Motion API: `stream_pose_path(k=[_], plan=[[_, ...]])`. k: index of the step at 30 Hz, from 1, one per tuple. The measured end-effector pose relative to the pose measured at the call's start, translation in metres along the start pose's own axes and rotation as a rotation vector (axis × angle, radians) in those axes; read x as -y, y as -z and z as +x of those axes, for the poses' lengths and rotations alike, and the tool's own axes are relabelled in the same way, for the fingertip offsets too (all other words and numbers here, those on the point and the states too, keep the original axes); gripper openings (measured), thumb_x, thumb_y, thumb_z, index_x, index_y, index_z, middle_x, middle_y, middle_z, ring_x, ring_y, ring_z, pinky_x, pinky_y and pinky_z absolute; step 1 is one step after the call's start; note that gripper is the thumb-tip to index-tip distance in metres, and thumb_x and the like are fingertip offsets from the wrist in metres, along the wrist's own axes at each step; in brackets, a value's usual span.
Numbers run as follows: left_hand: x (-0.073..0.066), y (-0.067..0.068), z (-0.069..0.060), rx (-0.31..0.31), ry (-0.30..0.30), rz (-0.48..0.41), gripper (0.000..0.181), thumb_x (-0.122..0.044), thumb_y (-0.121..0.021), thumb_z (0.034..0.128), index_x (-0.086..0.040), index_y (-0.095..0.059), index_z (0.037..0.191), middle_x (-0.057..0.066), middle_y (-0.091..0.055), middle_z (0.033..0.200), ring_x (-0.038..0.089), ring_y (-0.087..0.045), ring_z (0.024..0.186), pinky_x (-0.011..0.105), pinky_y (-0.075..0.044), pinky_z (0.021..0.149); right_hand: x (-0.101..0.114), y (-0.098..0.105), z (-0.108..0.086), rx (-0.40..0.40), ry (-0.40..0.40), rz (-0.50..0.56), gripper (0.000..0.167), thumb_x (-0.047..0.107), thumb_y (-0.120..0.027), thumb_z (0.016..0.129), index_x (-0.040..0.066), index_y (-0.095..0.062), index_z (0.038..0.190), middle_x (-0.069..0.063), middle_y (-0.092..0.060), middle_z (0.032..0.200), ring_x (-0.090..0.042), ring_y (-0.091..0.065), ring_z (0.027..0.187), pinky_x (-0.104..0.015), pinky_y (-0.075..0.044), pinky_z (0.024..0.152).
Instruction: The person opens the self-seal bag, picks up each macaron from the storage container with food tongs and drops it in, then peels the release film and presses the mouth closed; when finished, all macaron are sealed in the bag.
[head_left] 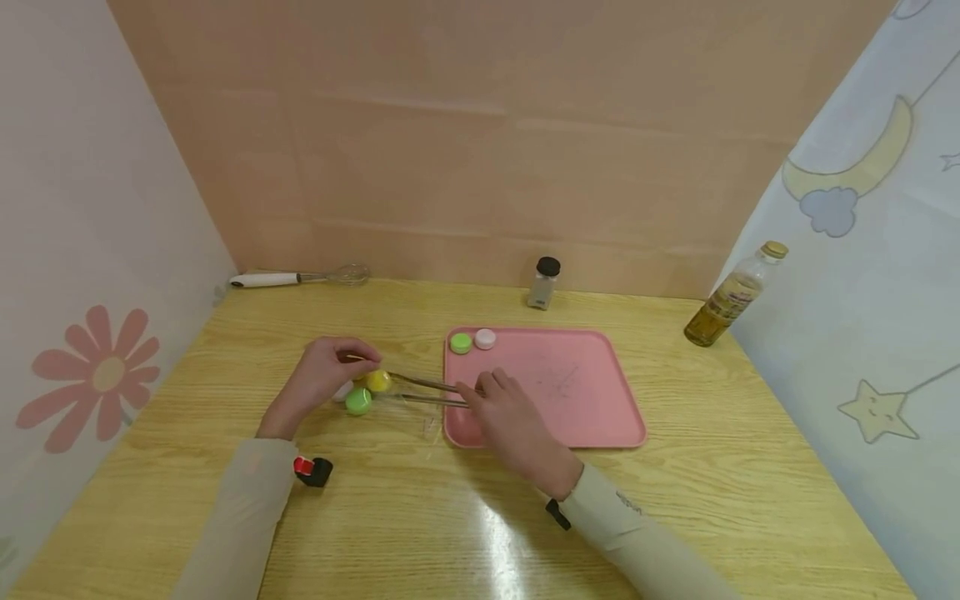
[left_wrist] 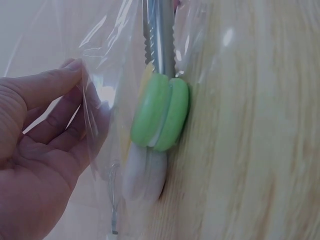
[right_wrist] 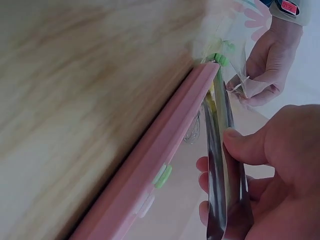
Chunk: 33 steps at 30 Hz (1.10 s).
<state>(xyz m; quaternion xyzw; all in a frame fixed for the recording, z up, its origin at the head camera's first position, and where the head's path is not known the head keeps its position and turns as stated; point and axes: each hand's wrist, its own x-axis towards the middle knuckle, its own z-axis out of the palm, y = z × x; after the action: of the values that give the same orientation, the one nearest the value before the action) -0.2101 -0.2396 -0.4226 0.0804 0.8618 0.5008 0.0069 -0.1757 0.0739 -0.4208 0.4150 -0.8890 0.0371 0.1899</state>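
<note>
My left hand (head_left: 321, 377) pinches the edge of a clear plastic bag (left_wrist: 102, 37) between thumb and fingers. Inside the bag lie a green macaron (head_left: 358, 402), a yellow macaron (head_left: 378, 381) and a whitish macaron (left_wrist: 145, 172). My right hand (head_left: 517, 429) grips metal tongs (right_wrist: 217, 195), thumb on one arm and fingers on the other. The toothed tong tips reach into the bag beside the green and yellow macarons; whether they clasp one I cannot tell. In the head view the tongs' handle end is over the left side of a pink tray (head_left: 555, 375).
A green macaron (head_left: 461, 342) and a pale pink macaron (head_left: 485, 338) sit in the tray's far left corner. Behind stand a black-capped jar (head_left: 543, 285) and, at right, an oil bottle (head_left: 727, 304). A whisk (head_left: 277, 279) lies along the back left edge.
</note>
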Motion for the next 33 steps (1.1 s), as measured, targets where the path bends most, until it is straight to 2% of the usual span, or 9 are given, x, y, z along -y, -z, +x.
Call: stream_pose_path(k=[9, 17, 22, 29, 33], plan=[[-0.001, 0.000, -0.002, -0.007, 0.011, -0.001, 0.021, -0.020, -0.073, 0.0958, -0.004, -0.076, 0.110, 0.007, -0.070, 0.112, 0.024, -0.066, 0.097, 0.043, -0.054, 0.084, -0.005, 0.007, -0.008, 0.006, -0.013, -0.006, 0.054, -0.015, -0.071, 0.079, 0.007, -0.066, 0.128, -0.006, -0.054, 0.088, -0.022, -0.045, 0.080, -0.031, -0.043, 0.070], [-0.001, 0.001, -0.002, -0.002, 0.011, -0.001, 0.021, -0.021, -0.073, 0.0958, -0.006, -0.076, 0.109, 0.007, -0.070, 0.113, 0.024, -0.066, 0.099, 0.041, -0.053, 0.086, -0.013, 0.015, -0.023, -0.074, -0.001, 0.017, 0.058, -0.018, -0.071, 0.074, 0.005, -0.066, 0.127, -0.006, -0.054, 0.087, -0.024, -0.049, 0.080, -0.033, -0.045, 0.071], [-0.002, 0.002, -0.001, -0.003, 0.010, -0.003, 0.018, -0.021, -0.073, 0.0958, -0.007, -0.077, 0.107, 0.007, -0.070, 0.113, 0.024, -0.066, 0.099, 0.039, -0.053, 0.085, -0.018, 0.024, -0.038, -0.083, -0.021, 0.027, 0.064, -0.019, -0.074, 0.069, 0.006, -0.067, 0.127, -0.007, -0.056, 0.089, -0.025, -0.050, 0.081, -0.034, -0.046, 0.071], [-0.001, 0.002, -0.001, -0.004, 0.011, -0.004, 0.020, -0.021, -0.073, 0.0960, -0.005, -0.076, 0.108, 0.008, -0.070, 0.112, 0.024, -0.066, 0.098, 0.039, -0.054, 0.084, -0.026, 0.039, -0.064, -0.067, -0.076, 0.028, 0.062, -0.013, -0.081, 0.072, 0.007, -0.067, 0.129, -0.006, -0.056, 0.091, -0.025, -0.050, 0.082, -0.035, -0.046, 0.071], [0.000, 0.003, -0.001, -0.007, 0.011, 0.000, 0.021, -0.021, -0.073, 0.0964, -0.005, -0.076, 0.109, 0.007, -0.070, 0.112, 0.024, -0.066, 0.098, 0.039, -0.053, 0.084, -0.034, 0.047, -0.079, -0.075, -0.100, 0.029, 0.060, -0.014, -0.081, 0.074, 0.006, -0.067, 0.129, -0.006, -0.056, 0.092, -0.023, -0.047, 0.081, -0.033, -0.045, 0.071]])
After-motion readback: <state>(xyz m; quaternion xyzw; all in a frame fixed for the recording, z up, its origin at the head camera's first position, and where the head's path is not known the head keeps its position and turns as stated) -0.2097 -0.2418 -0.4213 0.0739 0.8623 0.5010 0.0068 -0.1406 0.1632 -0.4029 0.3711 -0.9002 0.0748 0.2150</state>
